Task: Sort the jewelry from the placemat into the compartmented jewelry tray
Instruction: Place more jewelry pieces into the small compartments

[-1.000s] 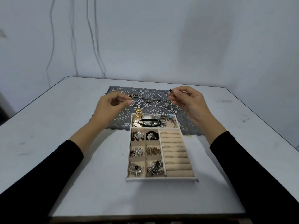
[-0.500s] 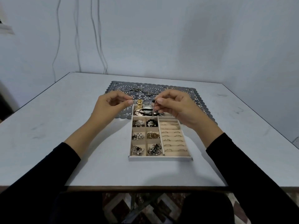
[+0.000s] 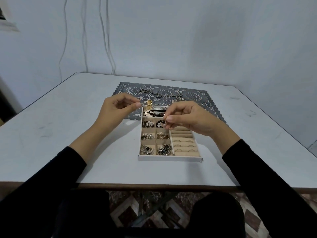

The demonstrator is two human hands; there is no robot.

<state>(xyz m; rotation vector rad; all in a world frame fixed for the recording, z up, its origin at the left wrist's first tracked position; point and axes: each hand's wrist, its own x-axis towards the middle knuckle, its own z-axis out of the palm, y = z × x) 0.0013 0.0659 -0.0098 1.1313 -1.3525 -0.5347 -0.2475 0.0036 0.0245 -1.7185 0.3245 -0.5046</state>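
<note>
A white jewelry tray [image 3: 169, 158] with beige compartments stands on the table in front of a grey lace placemat [image 3: 197, 97]. My right hand [image 3: 187, 119] pinches a small earring [image 3: 164, 123] with a dark bead just above the upper small compartment holding pearl pieces. My left hand [image 3: 118, 109] pinches a small silver earring [image 3: 142, 105] at the tray's far left corner. A dark chain necklace [image 3: 159, 94] still lies on the placemat. Small compartments hold earrings, the right column holds rings, and the far long one holds a gold watch [image 3: 149, 104].
The white table [image 3: 68, 134] runs to a front edge near my lap. Wires hang down the wall [image 3: 106, 48] behind the table. Patterned floor tiles show below the table edge.
Both hands came back from over the placemat toward me. The right hand dropped lower over the small compartments, and the left hand stopped at the tray's far left corner.
</note>
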